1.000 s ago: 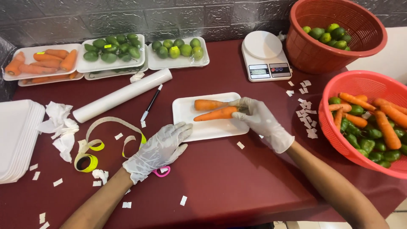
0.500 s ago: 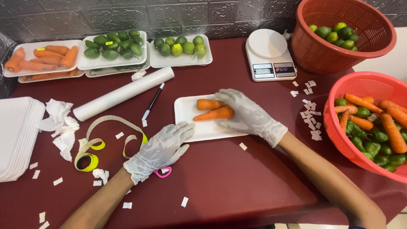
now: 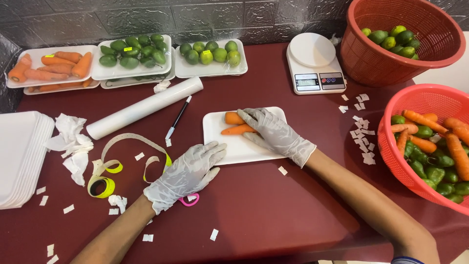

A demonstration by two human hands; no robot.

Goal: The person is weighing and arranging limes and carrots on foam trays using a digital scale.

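Observation:
A white foam tray (image 3: pixel 229 146) lies in the middle of the dark red table with two carrots (image 3: pixel 235 124) on it. My right hand (image 3: pixel 273 133), in a white glove, rests flat over the carrots with its fingers spread, covering their right ends. My left hand (image 3: pixel 188 173), also gloved, lies flat on the table at the tray's lower left corner, fingertips touching its edge. It holds nothing.
Wrapped trays of carrots (image 3: pixel 49 68) and green fruit (image 3: pixel 134 54) line the back. A film roll (image 3: pixel 146 105), pen (image 3: pixel 178 117), scale (image 3: pixel 315 68), tape measure (image 3: pixel 110 171), stacked empty trays (image 3: pixel 22 156) and two red baskets (image 3: pixel 430 142) (image 3: pixel 395 44) surround the tray.
My right hand slid left across the tray and now covers the carrots' right ends. My left hand stayed flat by the tray's corner.

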